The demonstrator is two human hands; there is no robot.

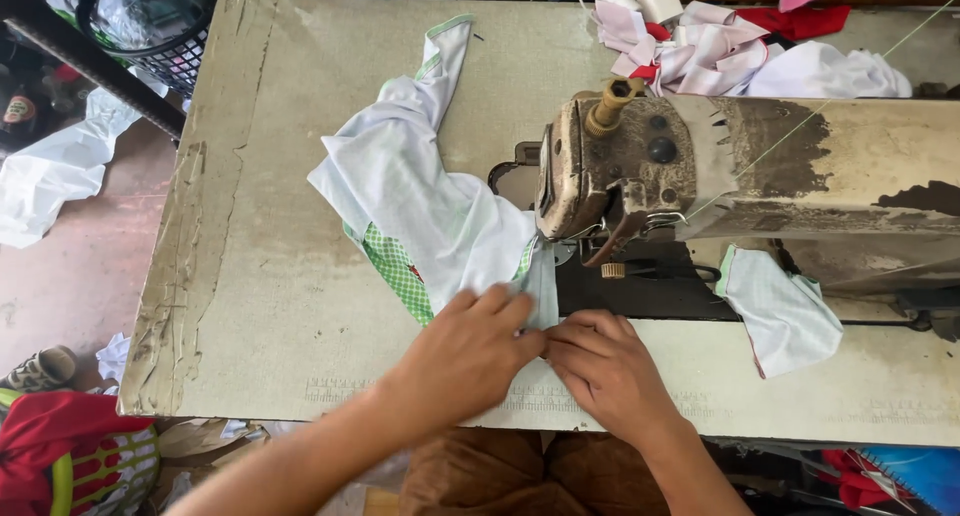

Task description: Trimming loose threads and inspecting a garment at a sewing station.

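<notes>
In the head view, at lower centre of the frame, the left hand (470, 351) and right hand (605, 368) lie side by side, fingers flat, pressing the white cloth (420, 191) onto the table (260, 306) just below the sewing machine (620, 166), gripping nothing.

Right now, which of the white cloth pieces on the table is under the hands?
The white garment with green checked trim by the sewing machine's needle; both hands press its edge. The small piece and far pile lie untouched.
</notes>
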